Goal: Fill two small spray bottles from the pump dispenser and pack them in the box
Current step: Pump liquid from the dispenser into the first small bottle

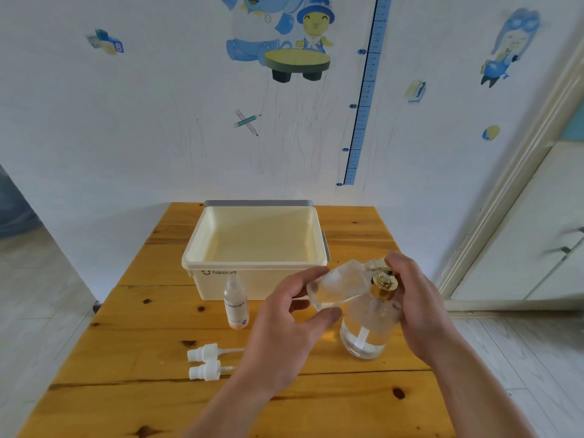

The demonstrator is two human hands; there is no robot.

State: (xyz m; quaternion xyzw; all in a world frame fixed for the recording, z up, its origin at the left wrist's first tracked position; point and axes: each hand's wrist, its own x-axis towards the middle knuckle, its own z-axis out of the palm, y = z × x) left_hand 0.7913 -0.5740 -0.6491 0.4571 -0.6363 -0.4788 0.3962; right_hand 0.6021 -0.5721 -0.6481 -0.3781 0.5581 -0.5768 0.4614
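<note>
My left hand (292,324) holds a small clear spray bottle (339,287) tilted, its mouth under the gold nozzle of the pump dispenser (368,324). That dispenser is a clear glass bottle with liquid at its bottom, standing on the table's right side. My right hand (417,305) rests on top of the gold pump head. A second small spray bottle (236,303), with a label and no cap, stands upright in front of the cream plastic box (256,263). Two white spray caps (203,361) with dip tubes lie on the wood to the left.
The wooden table (126,390) stands against a white wall with blue cartoon stickers. The open cream box is at the table's far middle, with nothing in it. A white door and its frame (505,216) are at the right. Grey floor lies on both sides.
</note>
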